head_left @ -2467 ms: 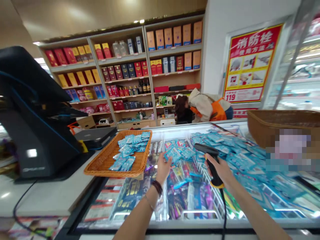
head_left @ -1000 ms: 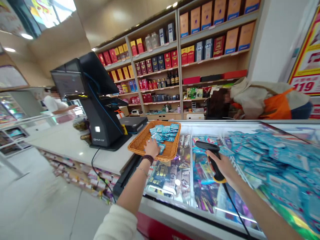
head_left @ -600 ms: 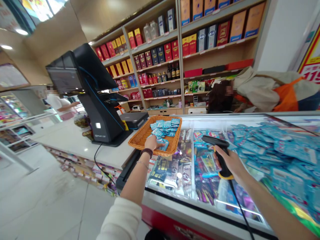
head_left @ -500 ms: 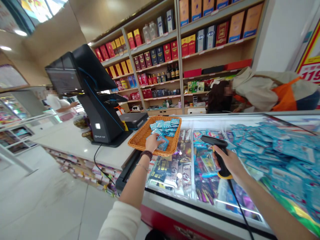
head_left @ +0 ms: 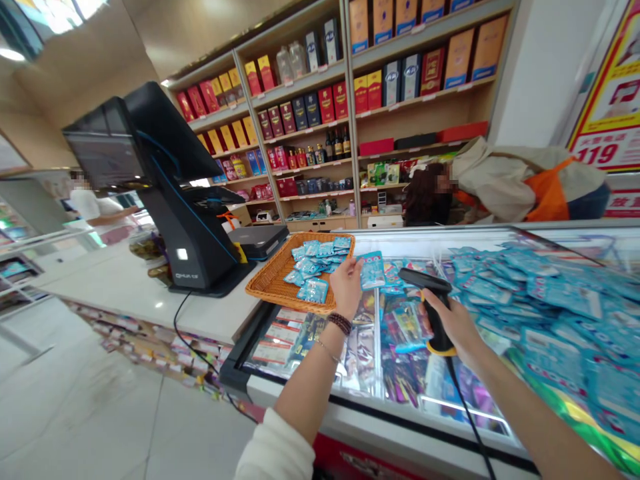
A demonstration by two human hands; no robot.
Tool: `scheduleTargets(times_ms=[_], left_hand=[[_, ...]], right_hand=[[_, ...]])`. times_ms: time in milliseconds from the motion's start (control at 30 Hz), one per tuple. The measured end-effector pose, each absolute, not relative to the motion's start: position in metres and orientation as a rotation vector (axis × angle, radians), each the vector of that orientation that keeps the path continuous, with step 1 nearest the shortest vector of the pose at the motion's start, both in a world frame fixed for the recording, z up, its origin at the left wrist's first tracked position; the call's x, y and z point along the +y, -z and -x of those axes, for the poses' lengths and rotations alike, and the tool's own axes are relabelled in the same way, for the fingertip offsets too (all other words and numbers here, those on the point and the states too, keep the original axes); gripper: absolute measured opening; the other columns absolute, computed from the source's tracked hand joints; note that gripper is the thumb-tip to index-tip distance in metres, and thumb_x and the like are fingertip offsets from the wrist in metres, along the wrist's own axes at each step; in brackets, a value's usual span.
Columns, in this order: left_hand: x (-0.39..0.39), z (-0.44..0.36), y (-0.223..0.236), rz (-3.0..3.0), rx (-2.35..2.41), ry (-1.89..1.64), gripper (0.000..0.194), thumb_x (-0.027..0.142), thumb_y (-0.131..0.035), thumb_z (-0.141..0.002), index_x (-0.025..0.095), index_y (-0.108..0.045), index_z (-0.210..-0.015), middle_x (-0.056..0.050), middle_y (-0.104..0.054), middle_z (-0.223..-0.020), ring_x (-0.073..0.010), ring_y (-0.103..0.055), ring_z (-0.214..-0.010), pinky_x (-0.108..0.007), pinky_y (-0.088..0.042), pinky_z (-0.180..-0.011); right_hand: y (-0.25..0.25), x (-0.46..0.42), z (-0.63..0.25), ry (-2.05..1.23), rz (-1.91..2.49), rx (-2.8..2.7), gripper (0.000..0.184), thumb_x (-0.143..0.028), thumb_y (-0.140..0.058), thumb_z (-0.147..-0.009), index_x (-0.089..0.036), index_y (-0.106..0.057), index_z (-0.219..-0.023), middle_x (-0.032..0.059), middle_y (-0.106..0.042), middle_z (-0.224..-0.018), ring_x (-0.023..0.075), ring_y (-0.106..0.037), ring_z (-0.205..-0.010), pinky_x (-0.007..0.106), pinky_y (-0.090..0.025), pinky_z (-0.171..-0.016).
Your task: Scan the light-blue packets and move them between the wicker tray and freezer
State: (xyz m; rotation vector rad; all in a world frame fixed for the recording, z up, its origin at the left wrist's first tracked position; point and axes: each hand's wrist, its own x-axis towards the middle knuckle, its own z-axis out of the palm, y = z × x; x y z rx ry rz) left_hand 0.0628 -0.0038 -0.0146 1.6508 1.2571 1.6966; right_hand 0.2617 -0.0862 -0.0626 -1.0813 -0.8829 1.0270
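Observation:
My left hand (head_left: 346, 287) is closed on a blue packet (head_left: 371, 269), held upright just right of the wicker basket (head_left: 267, 283). Several more blue packets (head_left: 313, 261) lie inside that basket. My right hand (head_left: 453, 323) grips a black barcode scanner (head_left: 425, 293) with a yellow base, its head pointing left toward the held packet. The scanner's black cable (head_left: 467, 413) runs down along my right arm. Both hands hover over the glass freezer lid (head_left: 400, 373).
A heap of blue packets (head_left: 540, 300) covers the freezer's right side. A black checkout terminal (head_left: 165, 193) and printer (head_left: 260, 240) stand on the white counter (head_left: 130, 287) to the left. A person in an orange vest (head_left: 515, 187) bends behind the freezer; another person (head_left: 93, 207) stands far left.
My left hand picked one blue packet out of the basket and lifted it right, in front of the scanner. The right hand stayed on the scanner.

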Motion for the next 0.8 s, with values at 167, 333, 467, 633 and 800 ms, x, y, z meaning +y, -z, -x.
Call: scheduleTargets(times_ms=[167, 333, 467, 633, 800], left_hand=[[-0.002, -0.087, 0.043, -1.61, 1.336, -1.634, 0.016, 0.029, -0.061, -0.095, 0.018, -0.071, -0.101, -0.008, -0.077, -0.09, -0.0216, -0.072, -0.086, -0.031, -0.054, -0.08], [0.005, -0.09, 0.064, -1.675, 1.346, -1.551, 0.014, 0.026, -0.059, -0.095, 0.019, -0.07, -0.1, -0.008, -0.077, -0.09, -0.022, -0.072, -0.085, -0.032, -0.054, -0.08], [0.01, -0.087, 0.074, -1.614, 1.313, -1.53, 0.014, 0.025, -0.06, -0.094, 0.017, -0.07, -0.1, -0.01, -0.076, -0.089, -0.0221, -0.073, -0.084, -0.032, -0.055, -0.078], [0.011, -0.087, 0.078, -1.536, 1.299, -1.525, 0.018, 0.032, -0.065, -0.093, 0.016, -0.071, -0.099, -0.008, -0.075, -0.081, -0.0222, -0.073, -0.08, -0.032, -0.056, -0.077], [0.009, -0.088, 0.077, -1.526, 1.295, -1.521, 0.018, 0.033, -0.064, -0.094, 0.017, -0.07, -0.102, -0.008, -0.076, -0.086, -0.0223, -0.073, -0.087, -0.033, -0.056, -0.082]], right_hand=[[0.058, -0.089, -0.261, -1.023, 1.14, -0.928, 0.058, -0.07, -0.082, -0.063, -0.019, -0.065, -0.083, -0.0025, -0.06, -0.057, 0.0111, -0.049, -0.036, 0.025, -0.039, -0.031], [0.047, -0.096, -0.266, -1.05, 1.247, -1.126, 0.055, -0.072, -0.078, -0.067, -0.021, -0.058, -0.066, -0.0018, -0.059, -0.054, 0.0108, -0.049, -0.033, 0.025, -0.037, -0.033], [0.048, -0.099, -0.274, -0.938, 1.355, -1.316, 0.052, -0.071, -0.069, -0.078, -0.022, -0.057, -0.062, -0.0014, -0.057, -0.046, 0.0128, -0.05, -0.034, 0.027, -0.038, -0.038], [0.05, -0.101, -0.276, -0.823, 1.438, -1.444, 0.05, -0.068, -0.063, -0.082, -0.024, -0.058, -0.061, -0.0013, -0.056, -0.041, 0.0141, -0.048, -0.031, 0.028, -0.038, -0.041], [0.047, -0.105, -0.274, -0.816, 1.446, -1.438, 0.047, -0.065, -0.064, -0.082, -0.024, -0.056, -0.059, -0.002, -0.058, -0.043, 0.0136, -0.049, -0.031, 0.027, -0.038, -0.04]])
